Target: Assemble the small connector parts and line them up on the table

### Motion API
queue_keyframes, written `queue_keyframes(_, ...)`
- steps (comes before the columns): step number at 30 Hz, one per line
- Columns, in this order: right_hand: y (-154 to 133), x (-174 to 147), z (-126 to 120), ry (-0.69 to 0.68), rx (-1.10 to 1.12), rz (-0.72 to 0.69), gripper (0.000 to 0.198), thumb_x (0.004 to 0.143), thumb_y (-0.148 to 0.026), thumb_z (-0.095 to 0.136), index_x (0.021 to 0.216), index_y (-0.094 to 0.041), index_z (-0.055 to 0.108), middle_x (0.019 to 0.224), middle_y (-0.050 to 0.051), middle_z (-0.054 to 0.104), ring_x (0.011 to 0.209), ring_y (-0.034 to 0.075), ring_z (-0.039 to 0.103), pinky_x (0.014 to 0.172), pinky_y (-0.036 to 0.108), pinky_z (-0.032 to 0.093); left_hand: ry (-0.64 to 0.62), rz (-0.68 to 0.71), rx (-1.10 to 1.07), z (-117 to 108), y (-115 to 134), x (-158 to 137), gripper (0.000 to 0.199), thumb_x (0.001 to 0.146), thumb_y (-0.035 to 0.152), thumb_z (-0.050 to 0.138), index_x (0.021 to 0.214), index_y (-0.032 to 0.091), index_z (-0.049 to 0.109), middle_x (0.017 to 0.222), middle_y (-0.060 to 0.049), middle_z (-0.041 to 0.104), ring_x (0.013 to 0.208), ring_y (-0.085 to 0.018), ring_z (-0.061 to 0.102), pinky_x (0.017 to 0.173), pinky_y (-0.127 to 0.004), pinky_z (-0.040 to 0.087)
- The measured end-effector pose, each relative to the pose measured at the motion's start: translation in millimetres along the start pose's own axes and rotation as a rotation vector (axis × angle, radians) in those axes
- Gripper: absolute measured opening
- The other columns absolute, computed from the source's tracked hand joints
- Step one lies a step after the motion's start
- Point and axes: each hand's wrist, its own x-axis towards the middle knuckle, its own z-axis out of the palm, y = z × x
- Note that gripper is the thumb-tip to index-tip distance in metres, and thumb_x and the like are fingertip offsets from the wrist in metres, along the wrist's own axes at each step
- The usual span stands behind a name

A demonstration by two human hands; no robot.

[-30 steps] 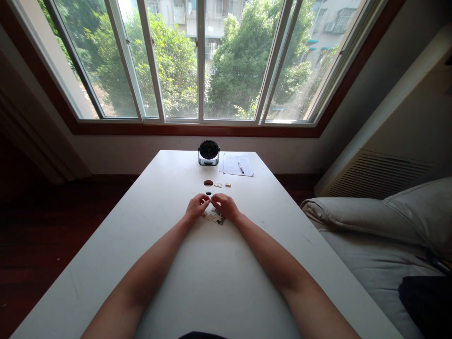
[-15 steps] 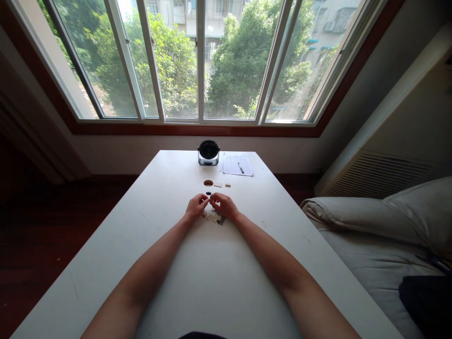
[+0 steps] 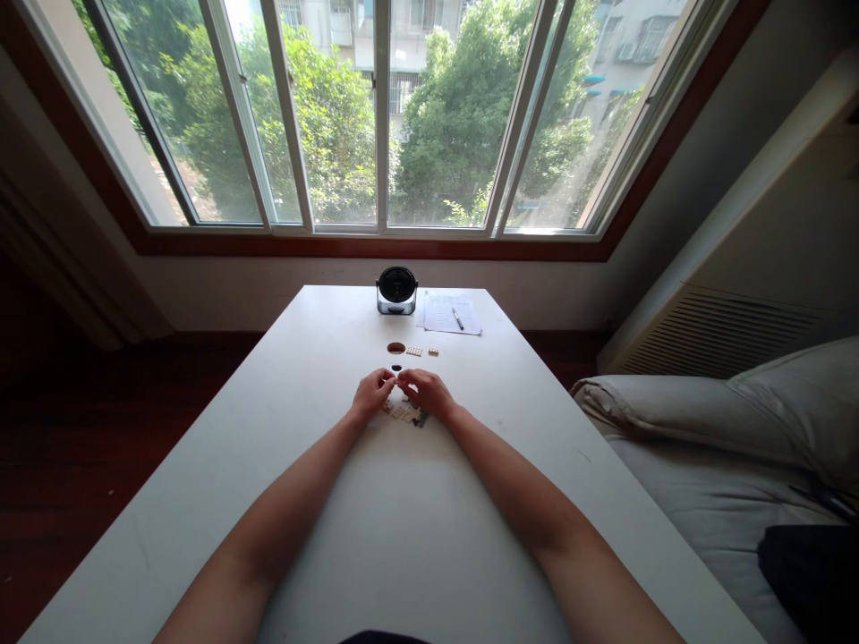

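My left hand [image 3: 374, 392] and my right hand [image 3: 428, 392] meet near the far part of the white table [image 3: 409, 519]. The fingertips of both are pinched together, and whatever they hold is too small to make out. Under and between the hands lies a cluster of small flat beige and grey pieces [image 3: 406, 412], partly covered by my right hand. Just beyond the fingertips is a small dark round thing [image 3: 396, 368]. Farther back sit a brown round piece [image 3: 395, 348], a small dotted sheet [image 3: 414, 351] and a smaller dotted piece [image 3: 433, 352].
A black round device on a stand [image 3: 396, 288], like a small fan, stands at the table's far end. Beside it are paper sheets [image 3: 439, 315] with a pen [image 3: 457, 318] on top. A grey sofa [image 3: 677, 447] flanks the table on the right, and a window [image 3: 443, 134] is ahead.
Both hands stay in almost the same place; only the fingers have shifted very slightly. The things on the table have not moved.
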Motion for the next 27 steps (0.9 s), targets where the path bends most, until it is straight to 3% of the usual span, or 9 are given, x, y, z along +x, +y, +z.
queue_keyframes(7,-0.6,0.7,-1.6,-0.016,-0.019,0.008,0.007,0.095,-0.027,0.057,0.097,-0.022,0.063,0.083,0.003,0.07,0.074,0.015,0.062,0.071,0.025,0.044,-0.003,0.016,0.024,-1.2,0.4,-0.7,0.029,0.09,0.043,0.05,0.092,0.02,0.069,0.077,-0.002,0.069,0.067,-0.015,0.061,0.062,-0.026,0.044)
queue_keyframes(15,-6.5,1.7,-6.7,-0.012,0.027,0.029,0.011,0.096,-0.029,0.055,0.099,-0.023,0.063,0.085,0.002,0.071,0.076,0.015,0.064,0.072,0.024,0.045,-0.001,0.033,0.015,1.0,-1.0,-0.3,0.028,0.089,0.042,0.053,0.098,0.022,0.07,0.092,-0.003,0.072,0.071,-0.014,0.062,0.066,-0.026,0.048)
queue_keyframes(27,-4.4,1.8,-4.2,0.008,0.025,0.012,0.013,0.097,-0.027,0.054,0.091,-0.021,0.064,0.084,0.003,0.067,0.074,0.014,0.06,0.072,0.024,0.044,-0.028,0.012,0.014,-1.3,2.8,-1.5,0.029,0.089,0.043,0.051,0.091,0.021,0.069,0.081,-0.002,0.069,0.071,-0.016,0.061,0.065,-0.025,0.046)
